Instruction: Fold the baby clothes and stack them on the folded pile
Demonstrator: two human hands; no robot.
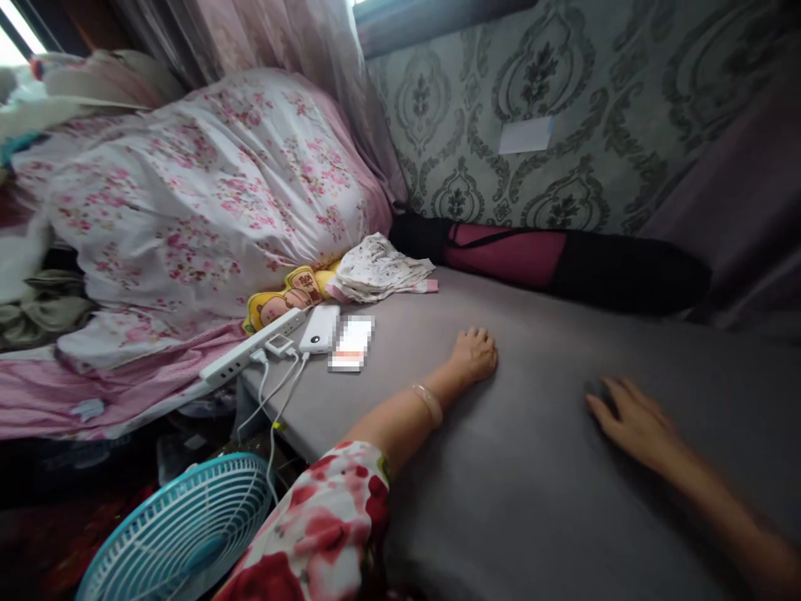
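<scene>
My left hand (pixel 476 354) rests on a grey, cloth-covered surface (pixel 531 476), its fingers curled in and nothing visible in it. A pale bangle (pixel 428 404) circles that wrist. Farther right, my right hand (pixel 638 421) is low over the same surface, thumb and fingers apart; a dark blurred patch lies between them, too unclear to name. Left of my left hand lies a phone (pixel 351 343) with a lit, pixelated screen. Beside it are a white device (pixel 320 329) with a cable and a white power strip (pixel 250 346) with plugs in it.
A crumpled patterned garment (pixel 379 271) and a yellow cartoon item (pixel 284 302) lie by a flowered cover (pixel 206 192). A black and maroon long bag (pixel 551 260) runs along the papered wall (pixel 450 117). At the lower left stands a blue fan (pixel 188 534).
</scene>
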